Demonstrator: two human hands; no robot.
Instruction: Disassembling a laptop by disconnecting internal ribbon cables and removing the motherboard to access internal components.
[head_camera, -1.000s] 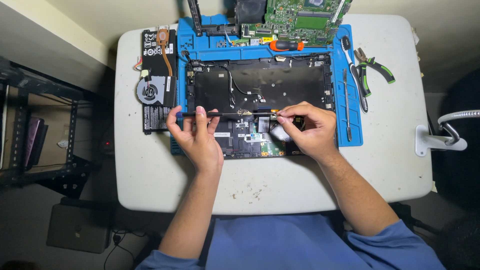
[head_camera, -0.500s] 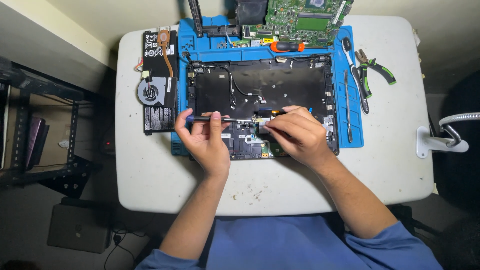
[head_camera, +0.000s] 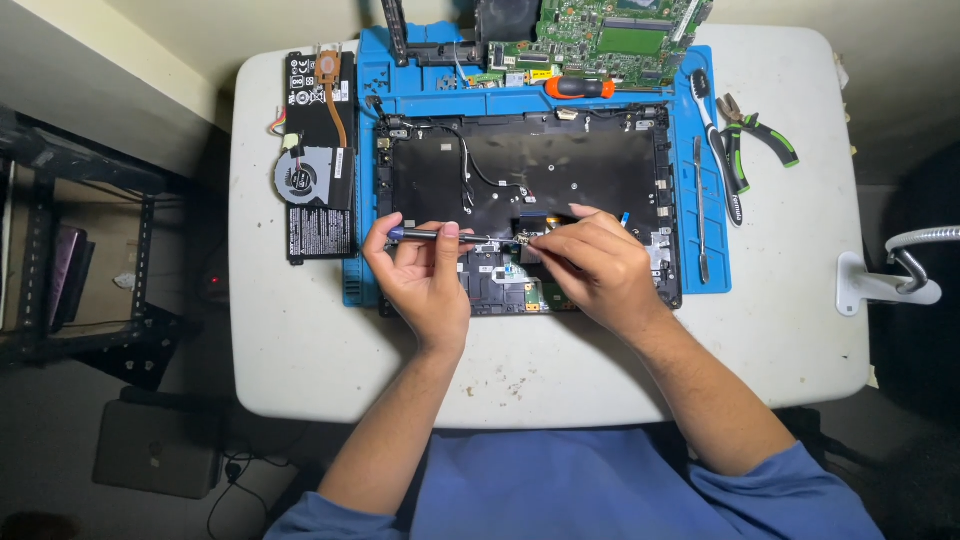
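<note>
An opened black laptop base (head_camera: 560, 170) lies on a blue work mat (head_camera: 705, 200) on a white table (head_camera: 300, 340). My left hand (head_camera: 425, 275) grips a thin screwdriver (head_camera: 440, 235) with a blue end, held level, its tip pointing right toward the middle of the base. My right hand (head_camera: 590, 265) rests on the base with its fingers pinched at the screwdriver's tip, over a small part that I cannot make out. The lower middle of the base is hidden under both hands.
A black battery (head_camera: 320, 215) with a round fan (head_camera: 300, 180) and copper heat pipe (head_camera: 333, 85) lies left of the mat. A green circuit board (head_camera: 615, 35) and an orange-handled screwdriver (head_camera: 580, 88) sit at the back. Green-handled pliers (head_camera: 760, 135) and slim tools (head_camera: 703, 210) lie at right.
My right hand has shifted left along the base toward the screwdriver's tip. My left hand and the screwdriver have kept about the same place.
</note>
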